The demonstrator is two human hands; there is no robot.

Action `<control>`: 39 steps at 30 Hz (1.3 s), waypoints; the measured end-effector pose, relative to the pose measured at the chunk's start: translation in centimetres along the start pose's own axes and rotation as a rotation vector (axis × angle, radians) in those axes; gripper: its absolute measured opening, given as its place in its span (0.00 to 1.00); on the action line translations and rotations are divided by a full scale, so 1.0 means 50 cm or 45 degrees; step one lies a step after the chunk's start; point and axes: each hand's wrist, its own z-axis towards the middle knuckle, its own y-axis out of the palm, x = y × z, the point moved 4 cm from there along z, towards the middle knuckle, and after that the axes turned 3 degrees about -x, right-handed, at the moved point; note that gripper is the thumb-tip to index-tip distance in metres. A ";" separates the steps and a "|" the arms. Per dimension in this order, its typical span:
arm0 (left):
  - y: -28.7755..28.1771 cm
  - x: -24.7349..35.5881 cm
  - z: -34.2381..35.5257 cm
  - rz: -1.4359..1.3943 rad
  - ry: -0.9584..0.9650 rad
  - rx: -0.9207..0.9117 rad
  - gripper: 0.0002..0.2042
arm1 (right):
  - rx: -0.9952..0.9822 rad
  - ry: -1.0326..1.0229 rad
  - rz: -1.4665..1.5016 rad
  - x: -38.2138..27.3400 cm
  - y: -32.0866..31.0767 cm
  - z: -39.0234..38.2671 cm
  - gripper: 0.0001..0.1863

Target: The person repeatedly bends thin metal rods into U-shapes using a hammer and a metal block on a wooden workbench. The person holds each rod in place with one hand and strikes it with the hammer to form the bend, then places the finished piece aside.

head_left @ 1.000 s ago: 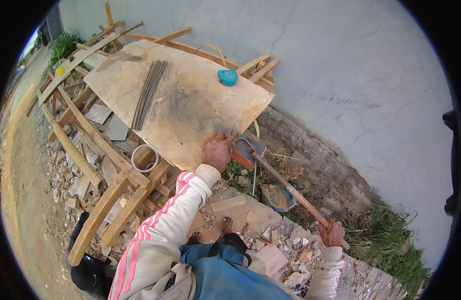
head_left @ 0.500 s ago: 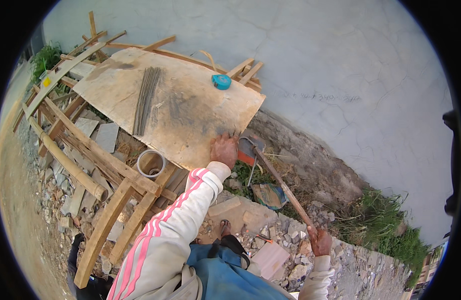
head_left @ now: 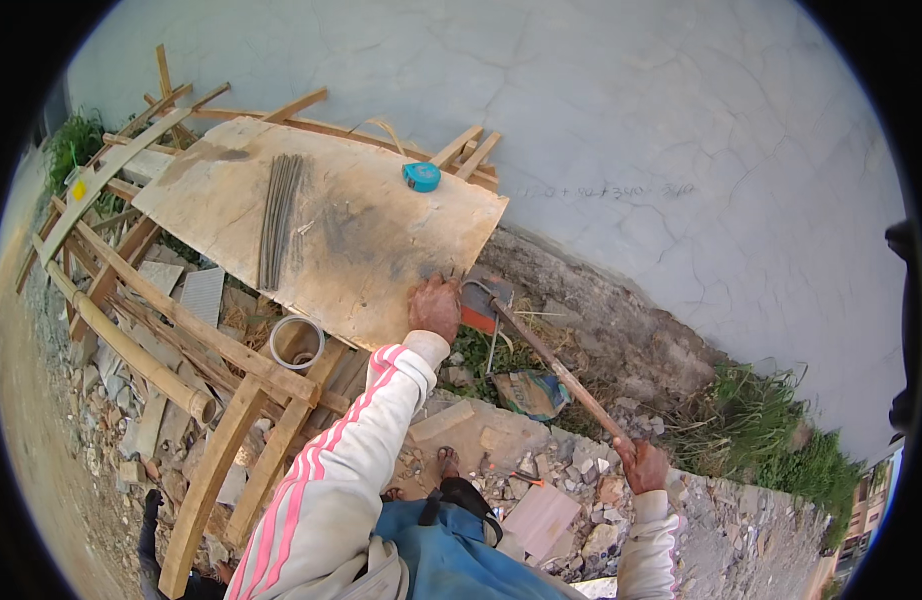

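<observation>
My left hand [head_left: 434, 308] lies at the near right corner of a worn plywood board [head_left: 371, 235], its fingers curled over the edge. A small dark tip shows by the fingers, but what they hold is hidden. My right hand [head_left: 646, 467] is wrapped round the lower end of a long rusty bar [head_left: 561, 370]. The bar slants up to the left, and its hooked metal head is close beside my left hand. A bundle of thin steel rods [head_left: 279, 222] lies across the board. Near the far edge sits a teal tape measure [head_left: 421, 177].
Rough timber beams [head_left: 216, 480] and a bamboo pole [head_left: 131, 345] frame the board's left side. A clear plastic bucket [head_left: 297, 342] stands beside it. A cracked grey wall [head_left: 681, 120] rises behind. Rubble [head_left: 601, 540] covers the ground; another person's dark sleeve [head_left: 149, 535] shows lower left.
My right hand has swung the bar's lower end slightly away from me and to the right. My left hand stays at the board's corner. The whole view has shifted a little.
</observation>
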 end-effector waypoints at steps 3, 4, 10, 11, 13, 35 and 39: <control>-0.024 0.003 -0.012 -0.169 0.061 0.011 0.16 | -0.017 0.034 -0.008 -0.009 0.009 -0.012 0.41; -0.031 0.009 -0.023 -0.128 0.114 -0.008 0.22 | -0.017 0.052 -0.012 -0.012 0.011 -0.015 0.41; -0.041 0.046 -0.148 0.123 0.306 -0.136 0.51 | -0.068 0.100 0.057 -0.032 0.009 -0.033 0.42; -0.038 0.051 -0.158 0.141 0.307 -0.138 0.52 | -0.065 0.107 0.056 -0.036 0.008 -0.036 0.42; -0.032 0.055 -0.164 0.145 0.307 -0.151 0.52 | -0.019 0.115 0.020 -0.043 0.003 -0.040 0.43; -0.027 0.032 -0.130 -0.115 0.442 -0.225 0.43 | -0.050 0.166 0.078 -0.065 0.040 -0.086 0.42; -0.028 0.032 -0.130 -0.127 0.469 -0.188 0.43 | 0.006 0.125 0.087 -0.072 0.040 -0.090 0.42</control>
